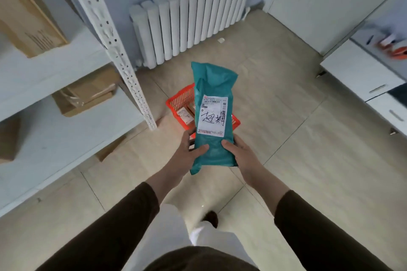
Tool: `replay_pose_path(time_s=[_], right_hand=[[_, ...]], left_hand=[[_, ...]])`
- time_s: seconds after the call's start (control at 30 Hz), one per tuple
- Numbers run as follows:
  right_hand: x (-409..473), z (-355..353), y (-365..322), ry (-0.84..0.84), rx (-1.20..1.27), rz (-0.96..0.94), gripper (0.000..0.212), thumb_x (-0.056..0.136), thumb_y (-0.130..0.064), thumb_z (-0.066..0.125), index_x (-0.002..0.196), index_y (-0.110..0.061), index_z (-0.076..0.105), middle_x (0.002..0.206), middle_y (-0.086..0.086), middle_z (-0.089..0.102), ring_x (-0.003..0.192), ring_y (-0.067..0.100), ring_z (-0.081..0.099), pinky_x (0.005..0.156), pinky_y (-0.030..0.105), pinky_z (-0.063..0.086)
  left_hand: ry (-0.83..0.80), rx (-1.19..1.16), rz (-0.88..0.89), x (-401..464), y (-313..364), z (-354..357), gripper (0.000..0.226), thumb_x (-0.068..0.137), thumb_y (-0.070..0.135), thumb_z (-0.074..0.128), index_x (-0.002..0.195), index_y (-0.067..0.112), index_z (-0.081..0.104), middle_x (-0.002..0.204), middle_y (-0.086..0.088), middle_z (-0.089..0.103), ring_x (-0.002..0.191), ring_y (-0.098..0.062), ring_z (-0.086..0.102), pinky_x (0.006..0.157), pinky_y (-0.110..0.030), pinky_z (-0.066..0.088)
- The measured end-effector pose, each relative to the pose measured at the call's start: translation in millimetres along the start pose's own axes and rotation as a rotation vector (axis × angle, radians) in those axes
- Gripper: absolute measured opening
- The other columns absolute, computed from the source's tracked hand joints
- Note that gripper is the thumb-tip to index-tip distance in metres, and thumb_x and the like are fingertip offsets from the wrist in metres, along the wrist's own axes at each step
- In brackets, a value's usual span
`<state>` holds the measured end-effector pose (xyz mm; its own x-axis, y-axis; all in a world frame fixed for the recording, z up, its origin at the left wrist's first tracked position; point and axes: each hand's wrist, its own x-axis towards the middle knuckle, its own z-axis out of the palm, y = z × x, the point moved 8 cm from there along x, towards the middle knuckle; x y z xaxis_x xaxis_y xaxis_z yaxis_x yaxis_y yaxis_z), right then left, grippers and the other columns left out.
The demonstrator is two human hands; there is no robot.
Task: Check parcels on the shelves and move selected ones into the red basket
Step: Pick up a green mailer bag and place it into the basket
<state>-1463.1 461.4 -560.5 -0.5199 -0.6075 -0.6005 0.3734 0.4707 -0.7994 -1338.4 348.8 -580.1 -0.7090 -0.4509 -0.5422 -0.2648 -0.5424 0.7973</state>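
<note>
I hold a long teal plastic parcel [212,86] upright in front of me, its white shipping label with black handwriting facing up. My left hand [188,149] grips its lower left edge, thumb on top. My right hand [239,149] grips the lower right edge the same way. Directly beyond and below the parcel, the red basket [179,100] stands on the floor, partly hidden by it, with small cardboard parcels inside. White metal shelves [55,79] on the left carry brown cardboard boxes [28,17].
A perforated white shelf post [123,61] stands between the shelves and the basket. A white radiator [191,17] lines the far wall. White cabinets [361,72] run along the right, with orange items on top. Beige tiled floor lies around the basket.
</note>
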Motion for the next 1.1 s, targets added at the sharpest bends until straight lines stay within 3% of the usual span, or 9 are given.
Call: replay_pose_path(time_s=[0.2, 0.3, 0.47, 0.6, 0.73, 0.83, 0.93, 1.1], right_hand=[[80.0, -37.4, 14.4, -0.055, -0.088, 0.127, 0.037, 0.104, -0.034, 0.060, 0.140, -0.032, 0.056, 0.123, -0.002, 0.075, 0.108, 0.020, 0.073, 0.084, 0.032, 0.057], [133.5, -48.5, 23.1, -0.080, -0.107, 0.153, 0.043, 0.102, -0.036, 0.062, 0.142, -0.024, 0.054, 0.127, 0.003, 0.073, 0.108, 0.022, 0.073, 0.085, 0.032, 0.059], [227.1, -66.8, 56.9, -0.162, -0.129, 0.213, 0.063, 0.088, -0.048, 0.073, 0.144, -0.027, 0.055, 0.128, -0.001, 0.074, 0.115, 0.026, 0.072, 0.097, 0.044, 0.059], [301.4, -82.7, 94.5, -0.231, -0.193, 0.261, 0.049, 0.095, -0.043, 0.071, 0.140, -0.032, 0.059, 0.126, -0.005, 0.075, 0.115, 0.023, 0.072, 0.097, 0.044, 0.059], [375.5, -87.2, 142.0, -0.332, -0.270, 0.299, 0.043, 0.098, -0.038, 0.069, 0.139, -0.033, 0.060, 0.126, -0.006, 0.075, 0.116, 0.024, 0.071, 0.101, 0.048, 0.057], [424.2, -84.3, 177.8, -0.362, -0.311, 0.316, 0.035, 0.099, -0.033, 0.068, 0.133, -0.032, 0.063, 0.126, -0.002, 0.074, 0.114, 0.025, 0.070, 0.098, 0.044, 0.058], [468.9, -80.3, 218.1, -0.389, -0.332, 0.329, 0.040, 0.098, -0.033, 0.069, 0.137, -0.029, 0.064, 0.129, -0.001, 0.073, 0.116, 0.025, 0.069, 0.102, 0.046, 0.057], [531.0, -70.9, 277.9, -0.439, -0.374, 0.380, 0.036, 0.101, -0.034, 0.065, 0.136, -0.026, 0.064, 0.125, 0.001, 0.075, 0.113, 0.026, 0.072, 0.096, 0.043, 0.060]], left_hand=[[0.071, -0.018, -0.060, 71.8, -21.9, 22.5, 0.065, 0.100, 0.015, 0.070, 0.151, 0.030, 0.032, 0.142, -0.009, 0.054, 0.130, -0.031, 0.060, 0.086, -0.028, 0.063], [0.092, -0.063, -0.082, 116.7, -33.2, 23.7, 0.060, 0.100, 0.013, 0.069, 0.145, 0.032, 0.034, 0.143, -0.008, 0.053, 0.131, -0.031, 0.059, 0.081, -0.024, 0.063], [0.174, -0.144, -0.150, 195.9, -66.5, 21.6, 0.060, 0.100, 0.013, 0.068, 0.143, 0.034, 0.031, 0.130, 0.004, 0.056, 0.113, -0.017, 0.065, 0.073, -0.020, 0.061], [0.268, -0.216, -0.195, 256.4, -115.4, 19.6, 0.059, 0.101, 0.011, 0.066, 0.141, 0.036, 0.031, 0.138, -0.004, 0.055, 0.122, -0.029, 0.065, 0.079, -0.027, 0.063], [0.422, -0.299, -0.220, 313.4, -178.9, 10.3, 0.070, 0.102, 0.001, 0.062, 0.157, 0.023, 0.025, 0.149, -0.015, 0.053, 0.129, -0.037, 0.061, 0.080, -0.027, 0.063], [0.537, -0.313, -0.242, 351.3, -226.2, -1.0, 0.071, 0.102, -0.002, 0.059, 0.161, 0.016, 0.023, 0.151, -0.019, 0.051, 0.122, -0.034, 0.061, 0.084, -0.034, 0.060], [0.636, -0.295, -0.277, 388.4, -270.3, -14.0, 0.068, 0.104, 0.002, 0.057, 0.162, 0.016, 0.025, 0.150, -0.016, 0.053, 0.128, -0.036, 0.059, 0.101, -0.046, 0.055], [0.721, -0.234, -0.337, 444.9, -331.0, -35.9, 0.057, 0.106, 0.006, 0.052, 0.158, 0.023, 0.033, 0.147, -0.012, 0.055, 0.128, -0.032, 0.058, 0.106, -0.049, 0.053]])
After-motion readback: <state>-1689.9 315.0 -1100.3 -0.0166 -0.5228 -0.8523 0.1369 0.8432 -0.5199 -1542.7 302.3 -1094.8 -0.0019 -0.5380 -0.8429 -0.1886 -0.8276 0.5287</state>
